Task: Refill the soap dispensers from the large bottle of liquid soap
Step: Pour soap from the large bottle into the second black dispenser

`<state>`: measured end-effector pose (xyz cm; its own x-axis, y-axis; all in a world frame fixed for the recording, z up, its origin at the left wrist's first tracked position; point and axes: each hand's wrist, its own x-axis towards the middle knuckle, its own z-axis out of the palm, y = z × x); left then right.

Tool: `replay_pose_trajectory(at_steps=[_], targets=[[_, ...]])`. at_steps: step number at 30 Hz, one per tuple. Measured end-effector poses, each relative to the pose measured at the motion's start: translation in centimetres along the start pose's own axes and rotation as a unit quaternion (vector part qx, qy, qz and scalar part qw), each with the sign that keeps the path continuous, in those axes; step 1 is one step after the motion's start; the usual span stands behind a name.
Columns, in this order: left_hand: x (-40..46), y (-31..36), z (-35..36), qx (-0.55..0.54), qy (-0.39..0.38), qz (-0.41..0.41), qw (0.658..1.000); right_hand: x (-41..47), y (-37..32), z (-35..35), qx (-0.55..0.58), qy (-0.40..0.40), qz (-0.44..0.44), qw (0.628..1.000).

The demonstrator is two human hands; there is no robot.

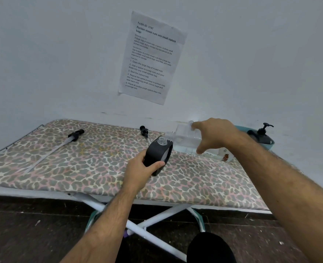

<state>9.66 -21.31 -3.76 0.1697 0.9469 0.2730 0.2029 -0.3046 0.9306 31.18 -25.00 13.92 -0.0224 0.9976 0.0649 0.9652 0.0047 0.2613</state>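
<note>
The left hand point(139, 168) is gripping a black soap dispenser point(157, 155), fingers and thumb wrapped round its body, tilting it with the open neck pointing up and right. The right hand point(212, 134) is holding the large clear bottle point(185, 138) tipped nearly on its side, fingers over the top and thumb hanging down the near face. The bottle mouth is sitting just beside the dispenser neck, slightly far of it. No stream is showing, and the bottle's liquid level is hard to read.

Risk: both openings are narrow and both containers are being held in the air, so a slight wobble or too fast a tip would likely send soap down the black body and onto the leopard-print ironing board point(92, 160) serving as the desk. A soapy grip would probably slip too.

Around: one pump with a long tube point(75, 134) is lying far left on the cover, a second pump head point(144, 130) far centre, just left of the bottle mouth. A second black dispenser point(261, 135), pump on, is sitting in a teal tub point(241, 128) at the far right, partly behind the right wrist. A printed sheet point(151, 57) is taped to the wall. Nothing is blocking the pour.
</note>
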Motion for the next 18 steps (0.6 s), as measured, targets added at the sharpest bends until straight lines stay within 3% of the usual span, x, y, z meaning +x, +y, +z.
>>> replay_pose_trajectory(at_steps=[18], targets=[[-0.01, -0.04, 0.12, 0.005, 0.006, -0.003, 1.000, -0.20, -0.33, -0.15, 0.000, -0.007, 0.010, 1.000]])
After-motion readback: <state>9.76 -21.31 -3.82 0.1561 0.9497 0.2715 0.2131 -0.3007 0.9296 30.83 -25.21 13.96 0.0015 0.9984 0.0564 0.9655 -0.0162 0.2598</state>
